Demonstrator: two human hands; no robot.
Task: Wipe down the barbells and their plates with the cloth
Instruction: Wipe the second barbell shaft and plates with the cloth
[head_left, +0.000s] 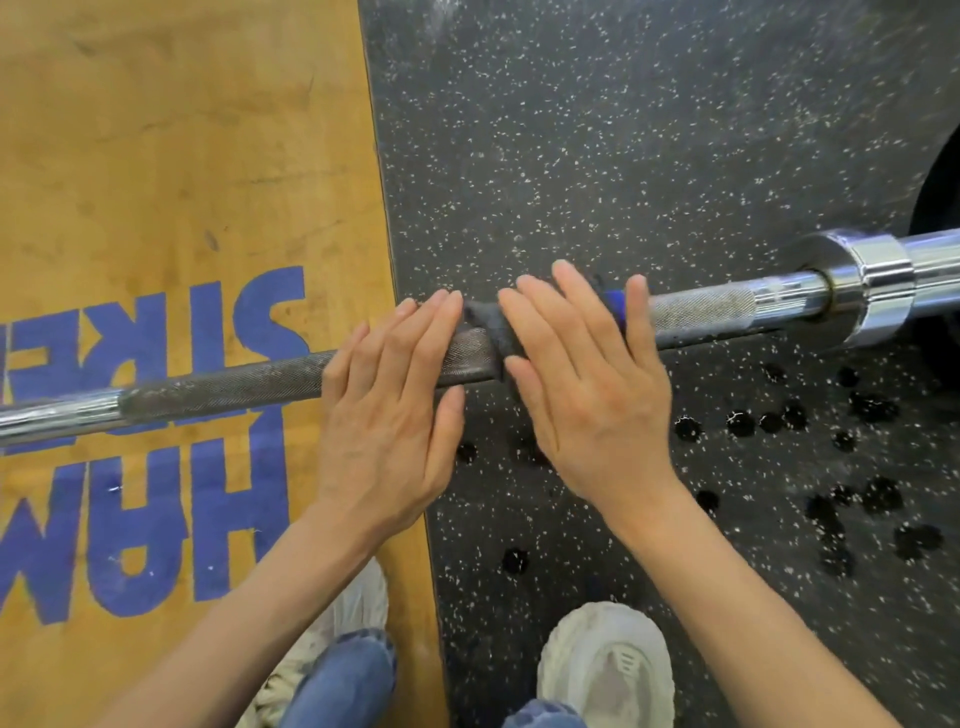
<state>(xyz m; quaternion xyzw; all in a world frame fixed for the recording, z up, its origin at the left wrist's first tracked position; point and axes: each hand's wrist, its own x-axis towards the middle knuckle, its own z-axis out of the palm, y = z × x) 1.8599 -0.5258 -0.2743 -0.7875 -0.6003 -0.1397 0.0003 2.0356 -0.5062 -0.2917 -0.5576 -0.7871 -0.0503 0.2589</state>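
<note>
A steel barbell (218, 387) with a knurled shaft runs from the left edge up to a chrome collar and sleeve (878, 286) at the right. A dark cloth (491, 332) with a blue edge is draped over the shaft at mid-frame. My left hand (389, 410) lies flat on the bar with straight fingers, fingertips touching the cloth's left side. My right hand (587, 384) presses flat on top of the cloth and bar, thumb spread out to the right. A black plate (937, 197) shows partly at the right edge.
The bar crosses a yellow wooden platform (171, 156) with blue lettering on the left and black speckled rubber flooring (623, 130) on the right. Dark wet spots dot the rubber at lower right. My two white shoes (608, 670) stand just below the bar.
</note>
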